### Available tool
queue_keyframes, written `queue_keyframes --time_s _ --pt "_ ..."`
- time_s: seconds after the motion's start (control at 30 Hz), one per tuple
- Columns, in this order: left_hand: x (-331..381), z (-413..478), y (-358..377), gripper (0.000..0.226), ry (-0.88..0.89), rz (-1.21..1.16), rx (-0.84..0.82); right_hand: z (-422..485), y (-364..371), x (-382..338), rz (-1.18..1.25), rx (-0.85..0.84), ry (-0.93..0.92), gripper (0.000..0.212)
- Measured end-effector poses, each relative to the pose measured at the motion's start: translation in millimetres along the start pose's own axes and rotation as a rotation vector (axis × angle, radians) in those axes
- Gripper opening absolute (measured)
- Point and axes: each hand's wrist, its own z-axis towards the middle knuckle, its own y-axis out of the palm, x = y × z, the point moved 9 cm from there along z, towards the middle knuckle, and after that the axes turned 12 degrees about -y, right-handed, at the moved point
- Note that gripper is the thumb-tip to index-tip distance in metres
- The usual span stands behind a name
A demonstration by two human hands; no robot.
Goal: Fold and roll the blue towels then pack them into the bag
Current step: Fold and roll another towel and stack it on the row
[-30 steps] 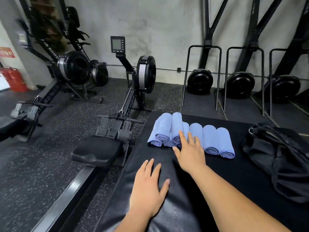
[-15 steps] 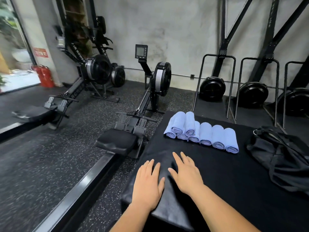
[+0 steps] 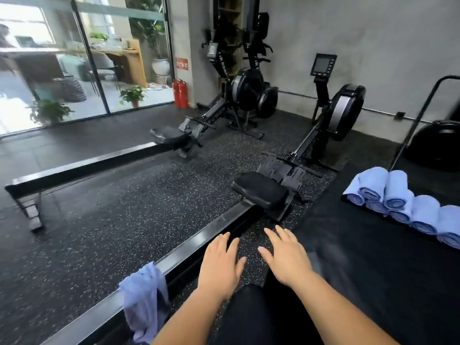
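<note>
Several rolled blue towels (image 3: 400,202) lie stacked in a row on the black mat (image 3: 368,257) at the right edge. One unrolled blue towel (image 3: 145,302) hangs over the rail of the nearer rowing machine at the bottom left. My left hand (image 3: 220,266) and my right hand (image 3: 286,257) are both out in front of me with straight fingers and hold nothing. They hover over the speckled floor between the rail and the mat. The bag is out of view.
The nearer rowing machine's rail (image 3: 199,247) runs diagonally, with its seat (image 3: 260,189) ahead of my hands. A second rower (image 3: 174,135) stands further left. Glass doors, plants and red fire extinguishers (image 3: 179,93) are at the back left.
The view has swung left, so the bag has left the frame and the hanging towel has appeared. Both hands have come off the mat and now hover left of it.
</note>
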Motion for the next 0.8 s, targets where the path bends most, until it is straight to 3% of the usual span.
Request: queue_keyframes --time_s 0.17,0.37,0.8 --pt "-75.7 -18.3 10.1 0.064 -0.137 -0.013 -0.049 22.5 28.6 -59.6 -0.089 -0.054 -0.100 0.068" --pt "-158.9 -50.1 37.1 0.061 -0.304 -0.042 -0.124 44.4 83.8 -121.3 -0.025 -0.179 -0.209 0.067" --pt "-263.9 -90.4 104.9 0.062 -0.512 -0.021 -0.323 51.2 204.6 -174.8 -0.034 -0.487 -0.322 0.066"
